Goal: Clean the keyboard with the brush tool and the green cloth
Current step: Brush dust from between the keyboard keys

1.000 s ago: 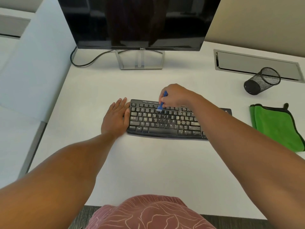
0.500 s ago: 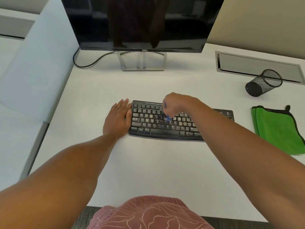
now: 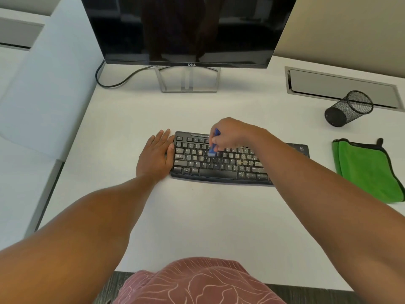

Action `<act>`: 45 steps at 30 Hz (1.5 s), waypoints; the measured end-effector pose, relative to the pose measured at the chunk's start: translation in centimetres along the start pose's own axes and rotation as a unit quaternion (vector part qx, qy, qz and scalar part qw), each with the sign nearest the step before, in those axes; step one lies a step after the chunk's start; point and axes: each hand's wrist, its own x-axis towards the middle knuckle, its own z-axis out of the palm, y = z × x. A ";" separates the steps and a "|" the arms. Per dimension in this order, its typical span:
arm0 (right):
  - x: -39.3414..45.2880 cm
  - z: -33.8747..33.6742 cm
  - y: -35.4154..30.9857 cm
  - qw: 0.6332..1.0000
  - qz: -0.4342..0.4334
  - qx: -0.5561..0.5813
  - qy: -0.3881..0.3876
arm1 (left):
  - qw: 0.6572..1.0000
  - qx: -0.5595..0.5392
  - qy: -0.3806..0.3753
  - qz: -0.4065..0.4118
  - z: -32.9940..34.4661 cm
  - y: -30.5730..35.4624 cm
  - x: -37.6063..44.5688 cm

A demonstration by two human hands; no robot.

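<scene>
A black keyboard lies in the middle of the white desk, with pale crumbs scattered over its right-hand keys. My right hand is closed around a small blue brush tool, whose bristle end touches the upper middle key rows. My left hand lies flat on the desk, fingers together, pressed against the keyboard's left edge. The folded green cloth rests on the desk at the far right, apart from both hands. My right forearm hides part of the keyboard's right end.
A dark monitor on a metal stand stands behind the keyboard, its cable looping left. A black mesh pen cup lies tipped over at back right, beside a grey cable tray. The desk's front edge is near my lap.
My right hand drew the brush down toward the middle rows, then back up and left to the upper rows. My left hand stayed at the keyboard's left edge.
</scene>
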 end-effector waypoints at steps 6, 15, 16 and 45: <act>-0.3 0.5 0.1 0.988 0.065 -0.135 -0.038 | 1.000 0.002 -0.001 0.003 -0.1 0.1 0.0; -0.4 0.4 0.4 0.991 0.053 -0.113 -0.041 | 1.000 -0.002 0.001 0.006 -0.1 0.1 0.0; -0.4 0.3 0.4 0.989 0.062 -0.125 -0.040 | 1.000 -0.002 0.001 0.005 -0.1 0.0 -0.1; 0.5 1.1 -2.1 0.999 -0.035 -0.010 -0.008 | 1.000 0.005 -0.003 0.003 -0.2 0.1 0.1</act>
